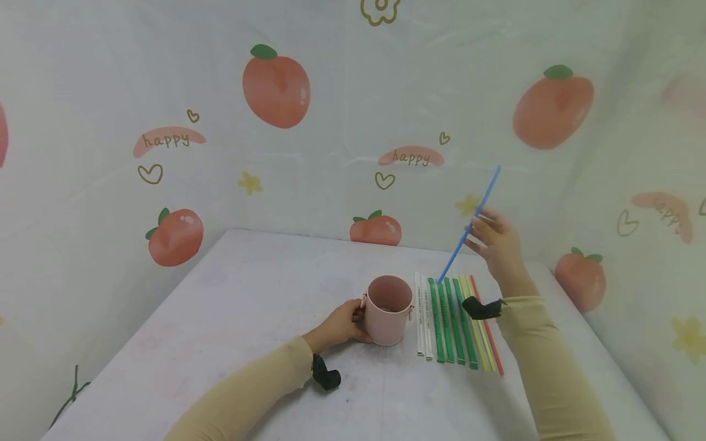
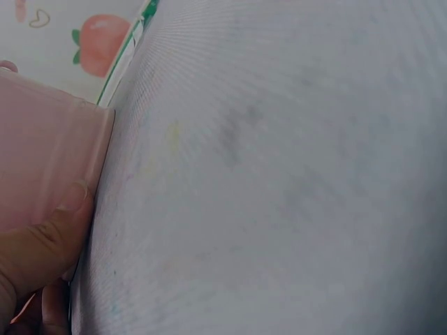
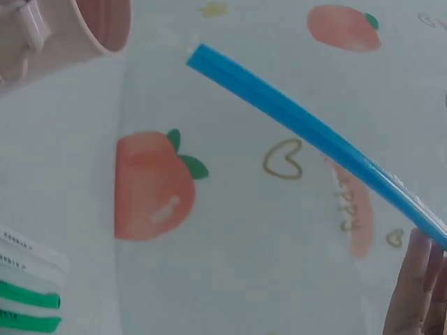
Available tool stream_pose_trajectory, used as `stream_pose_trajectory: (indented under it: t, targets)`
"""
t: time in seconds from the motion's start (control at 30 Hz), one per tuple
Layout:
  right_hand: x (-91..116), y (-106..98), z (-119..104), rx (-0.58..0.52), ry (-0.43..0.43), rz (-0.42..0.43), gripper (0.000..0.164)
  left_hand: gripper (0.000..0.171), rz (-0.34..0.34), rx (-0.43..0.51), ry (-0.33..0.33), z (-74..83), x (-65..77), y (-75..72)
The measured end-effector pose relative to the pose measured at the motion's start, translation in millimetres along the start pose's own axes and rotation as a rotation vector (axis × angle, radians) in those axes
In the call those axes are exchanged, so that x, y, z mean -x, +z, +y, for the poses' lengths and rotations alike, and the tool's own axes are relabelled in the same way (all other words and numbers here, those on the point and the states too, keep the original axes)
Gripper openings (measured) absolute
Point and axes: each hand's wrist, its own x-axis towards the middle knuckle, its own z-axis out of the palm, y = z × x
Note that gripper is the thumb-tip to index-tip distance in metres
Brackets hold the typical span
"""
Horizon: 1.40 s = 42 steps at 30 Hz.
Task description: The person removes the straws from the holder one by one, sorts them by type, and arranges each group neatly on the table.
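Observation:
A small pink bucket (image 1: 386,324) with side handle fittings stands upright on the table. My left hand (image 1: 343,321) grips its left side low down; in the left wrist view the thumb (image 2: 59,220) presses against the pink wall. Between the thumb and fingers of my right hand (image 1: 499,245), a long blue straw (image 1: 457,248) is pinched and held slanting in the air, its lower end over the far ends of the laid-out straws. Clear film shows on this blue straw (image 3: 293,118) in the right wrist view. The bucket's inside bottom is hard to make out.
Right of the bucket lies a row of straws: white-wrapped ones (image 1: 427,331), several green-wrapped ones (image 1: 436,320), yellow ones (image 1: 486,349) and a red one (image 1: 494,349). A white curtain (image 1: 320,171) printed with fruit hangs behind the white table (image 1: 265,275).

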Motion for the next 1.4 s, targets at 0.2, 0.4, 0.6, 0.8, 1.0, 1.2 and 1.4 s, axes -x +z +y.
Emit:
stream_pose_trajectory:
  t: [0.2,0.4,0.6,0.8,1.0,1.2,1.4]
  targets:
    - [5.5,-21.6,-4.3,0.05,-0.029,-0.033,0.027,0.069,-0.001,0.009,0.008,0.8,1.0,-1.3]
    - [9.3,-40.8,-1.9,0.19,-0.021,-0.039,0.038,0.071,-0.002,0.003,0.001,2.0,2.2,-1.8]
    - [10.7,-57.8,7.1,0.353,0.036,-0.045,0.051,0.069,0.001,0.002,0.002,-0.7,1.1,-1.2]
    - [10.3,-72.9,15.6,0.626,0.138,-0.052,0.062,0.07,-0.004,0.009,0.003,-1.4,0.7,-1.1]
    - [10.2,-86.7,29.3,0.82,0.212,-0.058,0.064,0.069,-0.006,0.007,0.0,-1.9,0.1,-0.4]
    - [9.7,-100.8,41.3,0.925,0.281,-0.061,0.06,0.07,-0.004,-0.005,-0.006,-3.6,-1.4,0.7]
    - [6.7,-115.0,48.5,0.975,0.408,-0.081,0.06,0.071,-0.006,-0.009,0.013,-1.7,0.5,-0.5]
